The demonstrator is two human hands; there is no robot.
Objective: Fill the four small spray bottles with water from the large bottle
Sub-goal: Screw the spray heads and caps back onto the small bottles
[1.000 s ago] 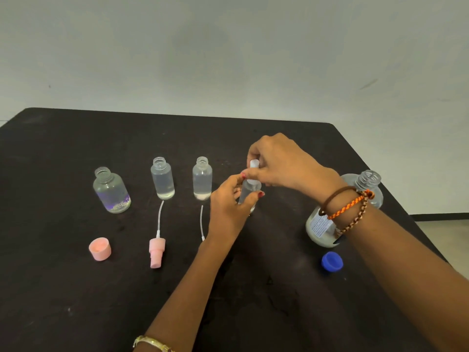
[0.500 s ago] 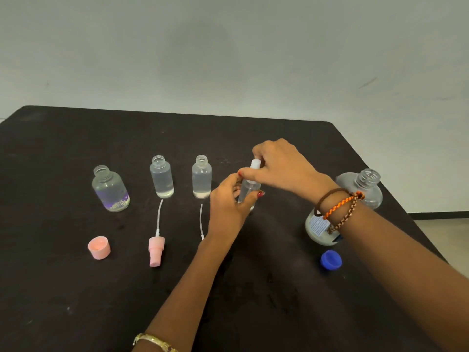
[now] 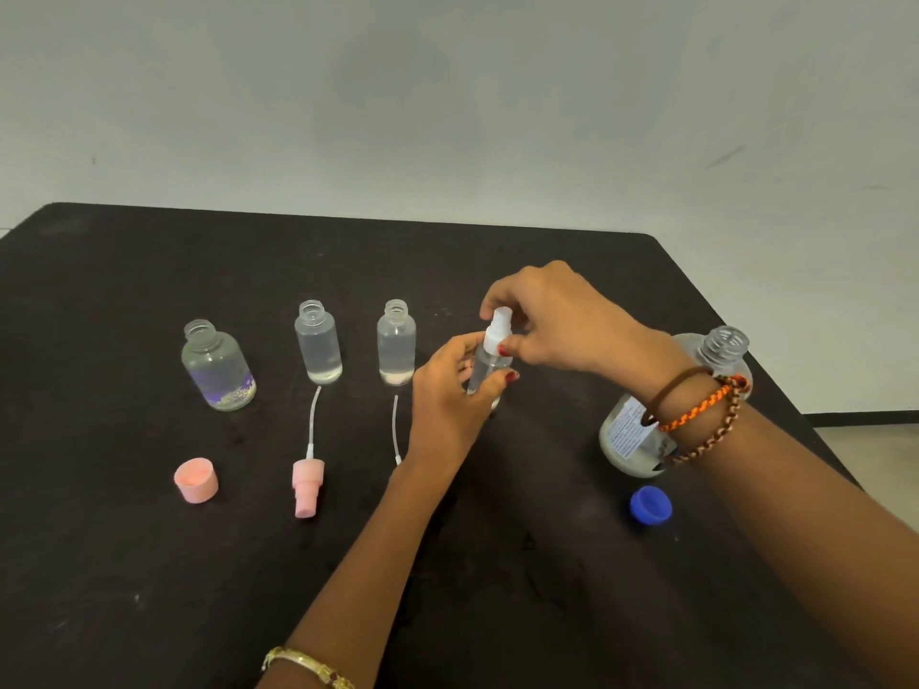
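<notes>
Hands meet over the fourth spray bottle [image 3: 485, 370], the rightmost of the row: our left hand [image 3: 447, 390] grips its clear body just above the counter [image 3: 149, 564], and our right hand [image 3: 552, 320] pinches the white spray head [image 3: 497, 328] on its neck. Compared with a second ago the bottle sits in the same spot, while our right fingers have shifted round the head, which we read as screwing it down. That would mean this bottle is filled and being closed.

The other three small bottles [image 3: 318, 340] stand open to the left, each holding clear liquid, with the pink spray head [image 3: 307, 482] and the pink cap [image 3: 196, 479] lying in front of them. The large bottle [image 3: 716, 360] stands uncapped at the right, behind our wrist, its blue cap [image 3: 650, 504] lying near it. Closing those three looks to be what remains.
</notes>
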